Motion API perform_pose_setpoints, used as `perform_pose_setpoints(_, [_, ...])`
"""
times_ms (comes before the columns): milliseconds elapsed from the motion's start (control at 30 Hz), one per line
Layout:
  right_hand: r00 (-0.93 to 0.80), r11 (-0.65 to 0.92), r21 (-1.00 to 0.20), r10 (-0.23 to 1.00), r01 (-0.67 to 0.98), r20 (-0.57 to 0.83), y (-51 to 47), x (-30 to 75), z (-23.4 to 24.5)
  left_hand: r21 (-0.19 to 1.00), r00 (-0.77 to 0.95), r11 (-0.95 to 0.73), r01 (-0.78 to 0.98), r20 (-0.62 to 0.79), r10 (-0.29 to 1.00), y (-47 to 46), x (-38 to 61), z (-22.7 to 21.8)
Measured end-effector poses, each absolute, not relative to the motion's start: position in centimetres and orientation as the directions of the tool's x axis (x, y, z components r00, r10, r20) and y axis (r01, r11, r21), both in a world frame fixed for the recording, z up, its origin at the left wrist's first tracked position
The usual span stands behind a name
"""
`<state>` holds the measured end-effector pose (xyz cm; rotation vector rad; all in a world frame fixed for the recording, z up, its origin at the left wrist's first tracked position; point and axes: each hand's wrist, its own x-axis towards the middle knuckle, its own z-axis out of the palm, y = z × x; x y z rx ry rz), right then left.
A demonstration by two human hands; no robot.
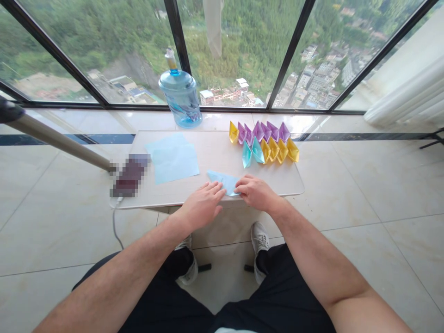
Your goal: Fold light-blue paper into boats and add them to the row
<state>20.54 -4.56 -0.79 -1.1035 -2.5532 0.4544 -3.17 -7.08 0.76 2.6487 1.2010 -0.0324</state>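
A partly folded piece of light blue paper (224, 179) lies near the front edge of the low white table (173, 196). My left hand (204, 203) rests flat on its left part, fingers stretched out. At the paper's right end, my right hand (255, 190) has its thumb and fingers pinched on the edge. Flat light blue sheets (175, 159) lie to the left, beyond my left hand. Folded paper boats stand in two rows at the back right: purple boats (257, 132), yellow boats (274, 151) and turquoise boats (257, 150).
A blurred-out phone-like object (130, 175) with a cable (115, 226) lies at the table's left end. A slanting pole (62, 139) comes in beside it. Behind the table, a large blue water bottle (181, 98) stands by the window. My shoes (260, 238) are below the front edge.
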Motion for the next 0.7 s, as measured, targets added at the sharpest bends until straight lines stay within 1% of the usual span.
perform_pose_setpoints(133, [-0.572, 0.557, -0.452, 0.811, 0.697, 0.119, -3.8, 20.8, -0.6, 0.178, 0.680, -0.656, 0.733, -0.175, 0.712, -7.4, -3.5, 1.0])
perform_pose_setpoints(233, [-0.475, 0.435, -0.531, 0.877, 0.727, 0.067, -3.0, 20.7, -0.5, 0.189, 0.705, -0.679, 0.709, -0.208, 0.678, -7.3, -3.9, 1.3])
perform_pose_setpoints(333, [-0.414, 0.326, -0.619, 0.910, 0.714, 0.002, -2.4, 20.3, -0.3, 0.187, 0.723, -0.699, 0.690, -0.218, 0.656, -7.1, -4.3, 1.5])
perform_pose_setpoints(433, [-0.362, 0.233, -0.663, 0.930, 0.711, -0.061, -1.9, 19.8, -0.1, 0.182, 0.723, -0.702, 0.689, -0.233, 0.650, -7.0, -4.5, 1.6])
perform_pose_setpoints(500, [-0.307, 0.159, -0.661, 0.945, 0.733, -0.113, -1.6, 19.3, 0.0, 0.178, 0.717, -0.697, 0.694, -0.248, 0.651, -7.1, -4.5, 1.8])
perform_pose_setpoints(567, [-0.250, 0.100, -0.633, 0.956, 0.768, -0.153, -1.4, 18.7, 0.1, 0.175, 0.708, -0.689, 0.703, -0.264, 0.655, -7.2, -4.4, 1.9])
perform_pose_setpoints(700, [-0.161, 0.042, -0.550, 0.972, 0.834, -0.170, -1.2, 17.7, 0.0, 0.191, 0.693, -0.670, 0.718, -0.288, 0.660, -7.4, -4.3, 2.2])
